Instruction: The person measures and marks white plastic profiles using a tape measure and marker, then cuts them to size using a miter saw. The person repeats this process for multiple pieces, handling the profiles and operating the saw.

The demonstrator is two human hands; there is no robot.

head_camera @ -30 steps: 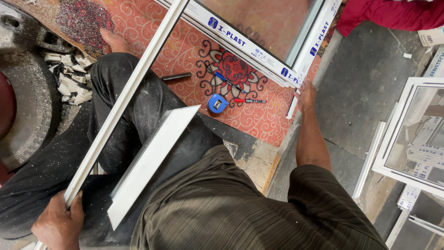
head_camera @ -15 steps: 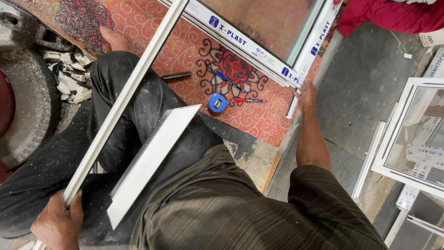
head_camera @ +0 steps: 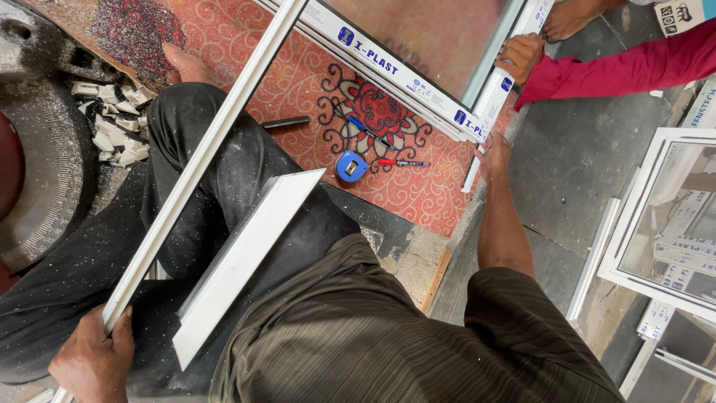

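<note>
**Holding white window strips over a patterned red mat**

Running diagonally across the lap, a long white strip (head_camera: 201,160) is gripped at its lower end by the left hand (head_camera: 93,362), whose fingers are wrapped closed around it. A shorter, broader white profile piece (head_camera: 242,257) lies across the dark trousers just beside it. The right hand (head_camera: 494,153) is stretched out to a thin white bead (head_camera: 475,168) at the corner of a glazed window frame (head_camera: 418,86); whether its fingers are closed on the bead cannot be told. On the red mat (head_camera: 313,82) a blue tape measure (head_camera: 349,166), a red pen (head_camera: 403,162) and a blue pen (head_camera: 369,132) are seen. The frame's far side is held by another person's hand (head_camera: 520,56), from a red sleeve (head_camera: 619,67). White offcuts (head_camera: 115,123) are piled at the left.
</note>
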